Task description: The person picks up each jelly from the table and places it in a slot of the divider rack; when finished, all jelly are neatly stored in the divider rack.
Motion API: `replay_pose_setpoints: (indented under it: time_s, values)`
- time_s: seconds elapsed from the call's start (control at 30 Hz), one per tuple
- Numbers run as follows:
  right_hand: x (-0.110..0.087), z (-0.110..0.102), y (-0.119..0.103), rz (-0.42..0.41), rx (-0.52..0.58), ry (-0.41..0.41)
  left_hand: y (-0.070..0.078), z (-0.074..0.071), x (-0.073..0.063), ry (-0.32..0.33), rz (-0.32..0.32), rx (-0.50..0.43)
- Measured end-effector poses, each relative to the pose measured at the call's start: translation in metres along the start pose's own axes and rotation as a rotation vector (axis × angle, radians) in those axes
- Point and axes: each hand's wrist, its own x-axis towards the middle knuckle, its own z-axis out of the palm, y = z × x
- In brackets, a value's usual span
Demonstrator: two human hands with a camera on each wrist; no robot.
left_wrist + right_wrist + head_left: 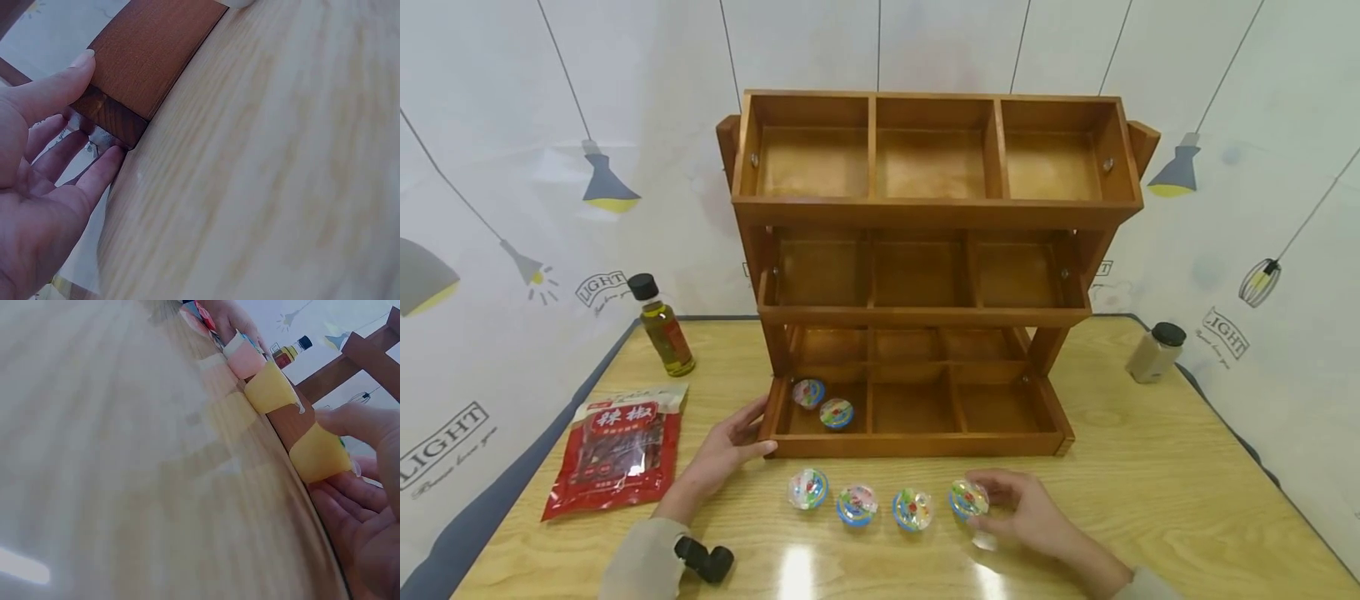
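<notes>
Looks approx 1/3 done, w/ 2 cups [836,413] in btm-L bin [795,422] of rack [917,447] & 4 cups [912,509] left in front, pinching rightmost cup [967,499] w/ R hand [1032,515] parted just enough, gripping rack's L corner w/ L hand [724,454].

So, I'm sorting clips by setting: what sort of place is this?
Probably a staged tabletop set rather than a working kitchen: a lamp-printed backdrop lines three sides of the wood-grain table, which holds a tiered wooden rack.

right wrist view | right hand [375,506]: cut by right edge | bottle label [283,360]: illegible
</notes>
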Motion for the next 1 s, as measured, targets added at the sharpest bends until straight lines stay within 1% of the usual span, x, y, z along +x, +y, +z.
replay_pose_setpoints:
  time_s: [0.07,0.1,0.17,0.23,0.3,0.4,0.5,0.57,0.67,0.77,0.83,1.0]
  values:
    - [0.009,0.0,-0.004,-0.017,0.012,0.029,0.0,0.0,0.0,0.0,0.0,0.0]
    - [0.015,0.0,-0.007,-0.038,0.018,0.043,0.0,0.0,0.0,0.0,-0.001,0.0]
    - [0.029,-0.002,-0.012,-0.067,0.027,0.062,0.001,0.0,-0.001,0.001,-0.001,-0.004]
    - [0.047,-0.004,-0.017,-0.065,0.025,0.083,0.001,-0.001,-0.001,0.002,0.0,-0.005]
    - [0.066,-0.007,-0.02,-0.024,0.013,0.107,0.0,-0.001,0.0,0.006,-0.005,-0.002]
    - [0.095,-0.01,-0.02,0.104,-0.017,0.157,0.0,-0.001,0.0,0.007,-0.011,0.007]
    - [0.12,-0.008,-0.013,0.21,-0.108,0.183,-0.001,-0.002,-0.001,0.008,-0.023,0.006]
    - [0.131,-0.004,-0.009,0.26,-0.185,0.172,-0.001,-0.002,0.0,-0.003,-0.016,0.003]
    - [0.144,0.005,-0.008,0.299,-0.316,0.112,-0.002,-0.002,0.0,-0.001,-0.014,-0.005]
    - [0.154,0.013,-0.01,0.329,-0.371,0.07,-0.003,-0.002,-0.001,0.0,-0.007,0.003]
    - [0.159,0.017,-0.01,0.361,-0.359,0.065,-0.003,-0.001,0.0,0.001,-0.006,-0.001]
    - [0.169,0.024,-0.005,0.444,-0.275,0.11,-0.002,0.0,0.0,0.001,0.006,-0.018]
